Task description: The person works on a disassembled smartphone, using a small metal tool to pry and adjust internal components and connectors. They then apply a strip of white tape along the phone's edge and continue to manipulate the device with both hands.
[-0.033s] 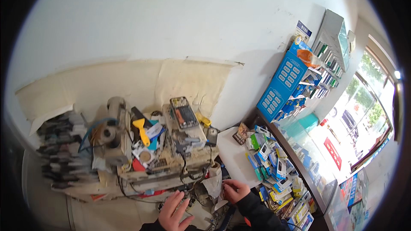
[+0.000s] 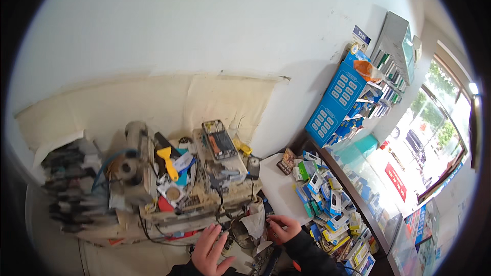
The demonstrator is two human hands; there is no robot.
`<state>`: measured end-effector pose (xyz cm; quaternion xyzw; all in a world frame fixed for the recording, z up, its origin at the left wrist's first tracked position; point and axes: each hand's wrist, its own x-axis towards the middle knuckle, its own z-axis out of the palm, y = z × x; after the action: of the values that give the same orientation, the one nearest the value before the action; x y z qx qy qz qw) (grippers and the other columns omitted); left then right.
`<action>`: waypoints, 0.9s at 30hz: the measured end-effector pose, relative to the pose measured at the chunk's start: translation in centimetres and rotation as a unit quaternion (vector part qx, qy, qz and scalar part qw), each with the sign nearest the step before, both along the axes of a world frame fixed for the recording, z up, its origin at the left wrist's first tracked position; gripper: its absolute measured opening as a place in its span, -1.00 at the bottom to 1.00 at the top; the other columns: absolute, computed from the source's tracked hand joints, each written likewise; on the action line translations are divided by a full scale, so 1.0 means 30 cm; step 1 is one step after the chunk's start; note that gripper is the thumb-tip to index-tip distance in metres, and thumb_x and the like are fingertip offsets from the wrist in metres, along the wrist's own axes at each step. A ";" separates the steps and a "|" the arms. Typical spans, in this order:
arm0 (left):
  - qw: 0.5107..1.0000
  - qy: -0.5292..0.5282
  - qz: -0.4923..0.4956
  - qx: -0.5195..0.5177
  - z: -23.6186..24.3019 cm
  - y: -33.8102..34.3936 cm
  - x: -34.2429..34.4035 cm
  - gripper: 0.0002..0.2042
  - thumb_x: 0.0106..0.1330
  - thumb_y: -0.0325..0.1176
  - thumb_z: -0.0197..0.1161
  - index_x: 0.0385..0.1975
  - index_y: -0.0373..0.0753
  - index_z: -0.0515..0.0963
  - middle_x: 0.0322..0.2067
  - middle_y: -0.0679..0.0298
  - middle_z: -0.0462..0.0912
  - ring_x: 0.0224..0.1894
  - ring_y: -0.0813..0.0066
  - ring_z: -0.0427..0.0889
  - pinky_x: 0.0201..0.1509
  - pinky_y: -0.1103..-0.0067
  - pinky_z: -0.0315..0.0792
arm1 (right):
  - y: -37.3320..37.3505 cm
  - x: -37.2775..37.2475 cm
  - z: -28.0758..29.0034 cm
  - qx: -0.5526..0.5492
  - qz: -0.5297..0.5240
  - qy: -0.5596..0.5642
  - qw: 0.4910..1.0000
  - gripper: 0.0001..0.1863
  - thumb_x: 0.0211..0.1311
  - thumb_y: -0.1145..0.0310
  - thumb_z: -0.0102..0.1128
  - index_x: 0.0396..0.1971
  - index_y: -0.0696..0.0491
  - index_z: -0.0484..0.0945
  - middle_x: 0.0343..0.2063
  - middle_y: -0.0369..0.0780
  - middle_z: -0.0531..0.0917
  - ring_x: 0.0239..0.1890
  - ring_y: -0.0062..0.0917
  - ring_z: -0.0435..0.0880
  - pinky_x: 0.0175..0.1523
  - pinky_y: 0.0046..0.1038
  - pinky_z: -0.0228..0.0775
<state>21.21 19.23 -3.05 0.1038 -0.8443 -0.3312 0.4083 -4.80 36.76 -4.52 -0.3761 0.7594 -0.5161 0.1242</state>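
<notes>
My left hand [image 2: 211, 255] is at the lower middle, its fingers spread over a cluttered lower area of cables and small parts. Beside it, my right hand [image 2: 281, 230] has curled fingers close to a crumpled white paper [image 2: 251, 225]; what they hold is hidden. Above the hands, a cluttered workbench [image 2: 204, 191] carries an opened phone [image 2: 219, 139] with bare innards, a yellow scraper [image 2: 169, 163], a grey metal device [image 2: 137, 148] and small tools.
Right of the bench, a white surface [image 2: 281, 194] holds a heap of small boxed items [image 2: 332, 220]. A blue display rack [image 2: 332, 102] stands by glass counters [image 2: 358, 163] and a bright window [image 2: 434, 122]. Blurred dark stacked items [image 2: 71, 184] lie at the left.
The view has shifted very slightly, with the left side of the bench sitting a little differently in the picture. Both hands keep nearly the same pose.
</notes>
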 end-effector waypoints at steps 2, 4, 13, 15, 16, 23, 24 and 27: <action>0.998 -0.016 -0.037 -0.047 0.077 -0.178 -0.105 -0.20 0.42 -0.01 0.38 0.48 -0.46 0.29 0.50 -0.21 0.26 0.55 -0.28 0.23 0.53 -0.02 0.22 | -0.081 0.003 0.132 0.017 -0.021 0.010 1.000 -0.82 0.42 0.50 0.34 -0.04 0.15 0.75 -0.29 -0.23 0.78 -0.36 -0.70 0.72 -0.27 -0.60 0.54; 0.998 -0.024 -0.014 -0.062 0.139 -0.327 -0.210 -0.15 0.40 0.06 0.37 0.46 -0.53 0.29 0.48 -0.28 0.26 0.54 -0.31 0.22 0.54 -0.02 0.18 | -0.136 0.001 0.243 0.024 -0.015 0.024 0.999 -0.81 0.39 0.54 0.33 -0.05 0.14 0.75 -0.30 -0.22 0.78 -0.37 -0.67 0.72 -0.26 -0.57 0.55; 0.981 -0.150 -0.035 -0.114 0.237 -0.651 -0.527 -0.02 0.42 0.28 0.21 0.48 -0.57 0.20 0.50 -0.31 0.21 0.60 -0.23 0.11 0.62 -0.07 -0.07 | -0.483 -0.264 0.420 -0.008 0.027 0.208 0.978 -0.66 0.23 0.64 0.37 0.02 0.14 0.73 -0.05 -0.07 0.78 -0.14 -0.36 0.80 -0.05 -0.43 0.62; 0.980 -0.161 -0.026 -0.116 0.240 -0.663 -0.571 0.00 0.39 0.33 0.20 0.48 -0.55 0.22 0.51 -0.27 0.22 0.61 -0.16 0.13 0.64 -0.04 -0.11 | -0.569 -0.332 0.431 -0.012 0.081 0.274 0.958 -0.62 0.19 0.64 0.39 0.04 0.16 0.72 0.00 -0.06 0.77 -0.06 -0.28 0.79 0.01 -0.37 0.62; 0.978 -0.169 -0.021 -0.121 0.243 -0.666 -0.592 0.01 0.38 0.34 0.20 0.48 -0.55 0.23 0.51 -0.26 0.23 0.61 -0.16 0.13 0.64 -0.04 -0.12 | -0.608 -0.369 0.435 -0.010 0.107 0.306 0.946 -0.60 0.18 0.65 0.40 0.06 0.17 0.71 0.03 -0.05 0.76 -0.02 -0.25 0.79 0.04 -0.34 0.62; 0.976 -0.194 0.020 -0.101 0.272 -0.642 -0.685 -0.03 0.30 0.39 0.27 0.35 -0.50 0.44 0.39 -0.20 0.44 0.51 -0.09 0.35 0.57 -0.12 0.04 | -0.795 -0.588 0.387 -0.024 0.346 0.302 0.888 -0.22 0.36 0.05 0.31 0.43 0.23 0.37 0.47 0.08 0.38 0.49 -0.01 0.38 0.52 0.00 0.18; 0.974 -0.197 0.031 -0.112 0.274 -0.637 -0.693 -0.02 0.28 0.40 0.27 0.34 -0.50 0.45 0.38 -0.21 0.45 0.50 -0.13 0.37 0.58 -0.11 0.03 | -0.814 -0.603 0.371 -0.006 0.375 0.297 0.878 -0.17 0.39 -0.02 0.27 0.47 0.23 0.33 0.51 0.08 0.32 0.55 -0.02 0.30 0.58 0.02 0.08; 0.970 -0.207 0.045 -0.118 0.267 -0.633 -0.711 -0.02 0.23 0.44 0.29 0.27 -0.50 0.51 0.31 -0.20 0.53 0.44 -0.16 0.45 0.56 -0.16 0.04 | -0.873 -0.637 0.333 -0.006 0.422 0.316 0.850 -0.01 0.48 -0.37 -0.12 0.50 0.26 0.27 0.54 0.13 0.24 0.61 -0.01 0.18 0.64 0.07 -0.16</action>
<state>-0.12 0.23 4.96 0.1591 -0.9381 -0.1815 0.2485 -23.91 10.56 5.46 -0.8038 0.5226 -0.2723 0.0814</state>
